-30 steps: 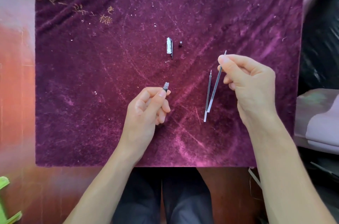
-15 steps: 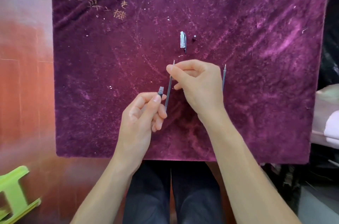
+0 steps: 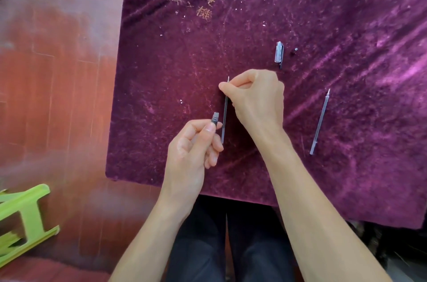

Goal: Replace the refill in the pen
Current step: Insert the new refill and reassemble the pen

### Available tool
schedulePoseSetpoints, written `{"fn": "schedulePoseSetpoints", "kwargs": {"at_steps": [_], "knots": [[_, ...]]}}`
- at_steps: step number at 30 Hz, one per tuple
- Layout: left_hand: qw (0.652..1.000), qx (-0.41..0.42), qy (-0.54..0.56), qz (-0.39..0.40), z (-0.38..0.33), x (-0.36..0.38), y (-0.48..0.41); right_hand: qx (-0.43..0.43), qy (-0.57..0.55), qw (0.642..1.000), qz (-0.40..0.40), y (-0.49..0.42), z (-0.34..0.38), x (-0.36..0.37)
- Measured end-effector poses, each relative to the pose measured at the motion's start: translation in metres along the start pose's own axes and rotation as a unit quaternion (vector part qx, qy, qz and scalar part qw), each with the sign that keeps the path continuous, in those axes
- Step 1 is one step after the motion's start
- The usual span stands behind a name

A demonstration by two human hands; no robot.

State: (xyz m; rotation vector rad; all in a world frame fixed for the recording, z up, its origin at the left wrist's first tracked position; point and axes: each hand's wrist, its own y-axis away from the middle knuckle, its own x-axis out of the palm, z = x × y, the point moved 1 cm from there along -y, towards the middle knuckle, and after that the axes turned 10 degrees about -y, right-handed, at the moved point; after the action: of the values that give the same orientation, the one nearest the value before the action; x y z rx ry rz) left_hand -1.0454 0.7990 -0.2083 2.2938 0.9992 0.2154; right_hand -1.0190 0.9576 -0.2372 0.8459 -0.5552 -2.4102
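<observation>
1. Purple velvet cloth [image 3: 346,120]: the landmark for every entry below; it covers the work surface, with its near edge over the person's lap.

2. Left hand [image 3: 191,150]: above the cloth's near-left part, curled closed around the pen barrel [image 3: 215,118]. Only the barrel's dark threaded end shows past the thumb and forefinger, pointing away from the person; the rest is hidden in the fist.

3. Right hand [image 3: 256,96]: over the cloth's middle, thumb and forefinger pinched near the tip end of the held refill [image 3: 224,120]. The other fingers are folded in.

4. Held refill: a thin dark tube, nearly upright in the view, with its writing tip up and its open tail hanging down just beside the barrel's mouth, apparently not yet inside.

5. Spare refill [image 3: 320,122]: lies flat on the cloth's right half, well apart from both hands. It looks clearer than the held one.

6. Pen cap [image 3: 278,52]: rests on the cloth beyond the right hand, with a small dark piece [image 3: 293,53] just to its right.

7. Handling, as a judgement: the refill looks very light, slim, smooth and a little flexible. A pinch close to the tip leaves the long tail free to wander, so a grip nearer mid-length would likely steady it. The tip looks fine and easily damaged.
</observation>
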Motion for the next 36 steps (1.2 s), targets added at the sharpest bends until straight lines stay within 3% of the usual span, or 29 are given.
{"fn": "schedulePoseSetpoints", "kwargs": {"at_steps": [9,13,19,36], "knots": [[1.000,0.006,0.004,0.003,-0.002,0.001,-0.001,-0.020,-0.003,1.000,-0.010,0.003,0.004,-0.007],[1.000,0.008,-0.001,0.017,-0.003,0.007,-0.004,-0.056,-0.033,0.994,-0.088,0.011,-0.010,-0.050],[0.998,0.006,-0.009,0.061,-0.009,0.040,-0.015,-0.012,-0.026,0.976,-0.214,0.006,-0.055,-0.131],[0.993,0.005,-0.059,0.099,-0.008,0.097,-0.031,0.057,-0.001,0.990,-0.132,-0.023,-0.076,-0.151]]}}
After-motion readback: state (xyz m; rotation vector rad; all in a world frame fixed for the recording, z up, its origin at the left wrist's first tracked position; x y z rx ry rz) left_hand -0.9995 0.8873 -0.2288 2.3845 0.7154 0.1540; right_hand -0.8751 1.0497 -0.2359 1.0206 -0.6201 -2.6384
